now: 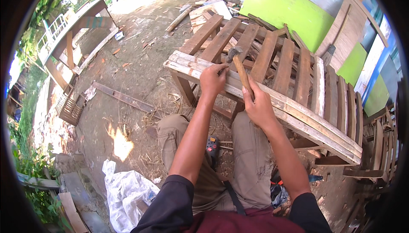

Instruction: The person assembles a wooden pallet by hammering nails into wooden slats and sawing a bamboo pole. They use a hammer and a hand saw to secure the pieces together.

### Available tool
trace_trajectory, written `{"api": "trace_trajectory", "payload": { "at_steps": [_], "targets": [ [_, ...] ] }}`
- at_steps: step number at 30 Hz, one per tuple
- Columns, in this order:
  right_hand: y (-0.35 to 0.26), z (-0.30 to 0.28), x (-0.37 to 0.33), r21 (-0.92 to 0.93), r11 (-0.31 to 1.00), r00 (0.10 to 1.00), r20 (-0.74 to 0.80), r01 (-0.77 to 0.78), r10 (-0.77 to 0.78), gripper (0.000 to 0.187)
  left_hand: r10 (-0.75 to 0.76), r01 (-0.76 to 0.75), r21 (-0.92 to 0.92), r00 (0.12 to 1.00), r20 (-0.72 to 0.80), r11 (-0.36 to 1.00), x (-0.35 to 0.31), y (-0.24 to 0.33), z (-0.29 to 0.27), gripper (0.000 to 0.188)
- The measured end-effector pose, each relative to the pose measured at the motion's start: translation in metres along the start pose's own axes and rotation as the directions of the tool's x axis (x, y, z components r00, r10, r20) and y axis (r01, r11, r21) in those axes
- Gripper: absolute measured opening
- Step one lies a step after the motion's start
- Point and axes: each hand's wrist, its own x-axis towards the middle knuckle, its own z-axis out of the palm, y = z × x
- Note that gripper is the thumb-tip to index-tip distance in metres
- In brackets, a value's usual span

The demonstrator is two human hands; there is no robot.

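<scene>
My right hand (pixel 259 106) grips the wooden handle of a hammer (pixel 242 72), whose dark metal head is raised beside my left hand. At the front edge of a slatted wooden bench-like frame (pixel 269 54), my left hand (pixel 213 80) rests with thumb and fingers pinched together. Whatever they pinch, perhaps something small, is too small to make out. Pale, worn planks (pixel 298 105) run along the frame's near edge, under both hands. Brown slats lie across its top with gaps between them.
Behind the frame stand a lime-green board (pixel 289 11) and scrap wood. A plastic basket (pixel 70 107) and a wooden table-like piece (pixel 70 41) are at left. A white sack (pixel 125 190) lies near my left arm. More slatted wood (pixel 377 156) is at right.
</scene>
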Motion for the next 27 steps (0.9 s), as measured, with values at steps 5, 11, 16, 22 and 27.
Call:
{"api": "trace_trajectory", "payload": {
  "at_steps": [5, 11, 16, 22, 27],
  "targets": [
    [-0.004, -0.002, 0.002, -0.003, 0.999, 0.997, 0.053, -0.049, 0.050, 0.050, 0.004, -0.004, 0.006, 1.000, 0.012, 1.000, -0.001, -0.002, -0.001, 0.020],
    [0.007, -0.001, 0.005, -0.115, 0.979, 0.985, -0.016, 0.168, -0.171, 0.053, 0.007, -0.006, -0.005, 1.000, 0.019, 1.000, 0.000, 0.000, 0.000, 0.020],
    [-0.005, -0.006, 0.003, -0.011, 1.000, 0.999, 0.021, -0.024, 0.024, 0.051, -0.025, 0.024, 0.038, 0.999, 0.034, 0.999, -0.001, 0.000, -0.002, 0.021],
    [-0.009, -0.002, 0.005, -0.012, 1.000, 1.000, 0.010, 0.000, 0.001, 0.051, -0.013, 0.013, 0.006, 0.999, 0.036, 1.000, 0.000, -0.002, -0.004, 0.022],
    [-0.017, -0.009, 0.008, -0.067, 0.996, 0.995, 0.070, -0.067, 0.072, 0.052, -0.016, 0.015, 0.036, 0.999, 0.030, 0.999, 0.000, -0.002, -0.005, 0.023]
  ]
}}
